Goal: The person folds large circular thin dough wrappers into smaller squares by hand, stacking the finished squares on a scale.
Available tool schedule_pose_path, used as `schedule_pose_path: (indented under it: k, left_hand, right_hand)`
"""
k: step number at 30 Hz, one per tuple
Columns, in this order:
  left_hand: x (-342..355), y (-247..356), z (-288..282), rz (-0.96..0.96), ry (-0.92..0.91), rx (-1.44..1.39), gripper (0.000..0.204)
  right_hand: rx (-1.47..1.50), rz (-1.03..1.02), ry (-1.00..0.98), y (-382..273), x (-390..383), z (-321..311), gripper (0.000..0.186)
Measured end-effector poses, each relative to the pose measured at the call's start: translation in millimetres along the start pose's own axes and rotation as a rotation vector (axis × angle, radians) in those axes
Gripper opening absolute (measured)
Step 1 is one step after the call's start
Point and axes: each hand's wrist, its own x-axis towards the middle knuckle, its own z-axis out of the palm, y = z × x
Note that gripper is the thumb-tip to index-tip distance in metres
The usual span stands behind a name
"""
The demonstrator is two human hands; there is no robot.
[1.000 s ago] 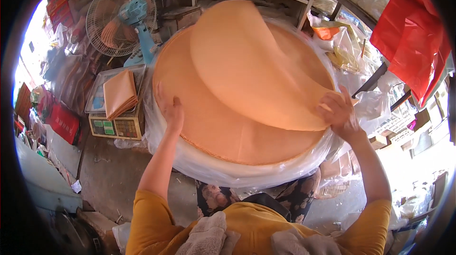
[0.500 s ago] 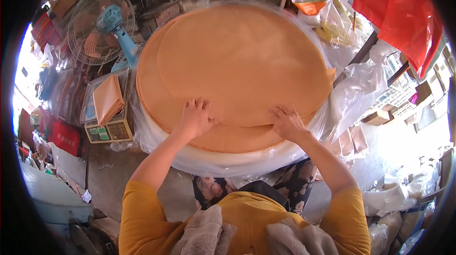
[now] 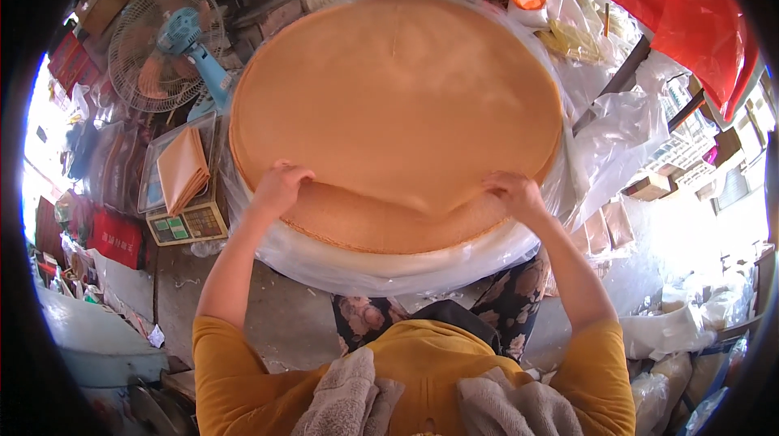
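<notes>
A large, thin, round brown sheet [image 3: 398, 103] lies over a round stack of brown sheets [image 3: 365, 221]. My left hand [image 3: 281, 187] pinches the top sheet's near edge at the left. On the right, my right hand [image 3: 517, 194] grips the same edge with curled fingers. Between my hands the edge is lifted and sags to a point just right of the middle, showing the stack's surface below it. The stack sits on a pale round base [image 3: 357, 259] wrapped in clear plastic [image 3: 389, 280].
At the left stand a blue fan [image 3: 180, 32] and a scale [image 3: 188, 229] with a folded brown packet [image 3: 183, 170] on its tray. Clear plastic [image 3: 617, 140] bunches at the stack's right. A red bag [image 3: 682, 22] hangs at upper right, and shelves run along the back.
My hands have moved apart, the left one outward to the left and the right one slightly right. The top sheet now reaches the stack's left side, and its near edge is raised.
</notes>
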Motion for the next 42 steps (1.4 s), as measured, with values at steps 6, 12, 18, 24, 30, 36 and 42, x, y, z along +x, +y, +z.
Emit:
schedule_pose_path:
  k: [6, 12, 18, 24, 30, 36, 42]
  left_hand:
    - [68.1, 52.9, -18.2, -0.195, 0.563, 0.161, 0.038]
    - [100.7, 51.4, 66.6, -0.196, 0.380, 0.169, 0.050]
    - [104.9, 59.8, 62.7, -0.249, 0.145, 0.171, 0.052]
    - [108.2, 61.8, 55.3, -0.260, 0.007, 0.156, 0.053]
    - [59.9, -28.9, 38.8, -0.282, -0.033, 0.198, 0.049]
    - [36.3, -101.6, 1.0, -0.502, 0.107, 0.205, 0.049]
    - [68.4, -125.7, -27.8, -0.451, 0.024, 0.199, 0.049]
  right_hand:
    - [0.256, 0.567, -0.097, 56.6, 25.9, 5.0, 0.028]
    - [-0.112, 0.441, -0.143, 30.2, 53.3, 16.1, 0.028]
    - [-0.079, 0.697, -0.216, 19.1, 65.6, 20.1, 0.020]
    - [-0.394, -0.060, -0.167, -30.8, 63.9, 95.3, 0.045]
    - [-0.243, 0.348, -0.365, -26.7, 51.4, 42.7, 0.044]
    - [-0.346, 0.370, -0.081, 46.6, 4.1, 29.1, 0.042]
    - [-0.246, 0.376, -0.455, 59.9, 39.7, -4.9, 0.045]
